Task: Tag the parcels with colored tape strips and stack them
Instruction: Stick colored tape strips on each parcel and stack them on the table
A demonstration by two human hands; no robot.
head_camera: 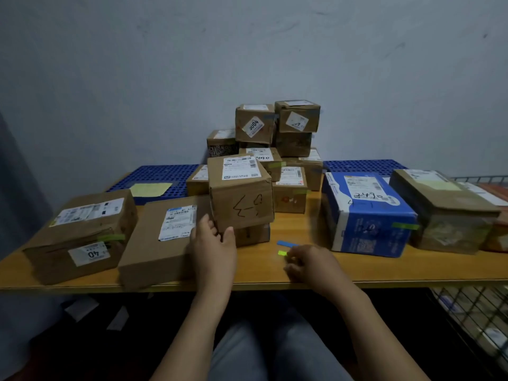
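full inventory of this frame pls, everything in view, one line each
wooden table: one, yellow-brown, across the foreground.
pen-marked cardboard box: one, brown, centre, atop a smaller parcel.
other cardboard parcels: about a dozen, brown, front left and stacked centre back.
printed carton: one, blue and white, right.
film-wrapped parcel: one, brown, far right.
blue tape strip: one, blue, on the table right of centre.
green tape strip: one, bright green, beside the blue one.
perforated plastic panels: two, blue, at the back.
paper sheet: one, pale yellow, on the left panel.
wire cage: one, grey, lower right.
left hand: grips the pen-marked box's lower corner.
right hand: fingers curled at the green strip; blurred, grip unclear.
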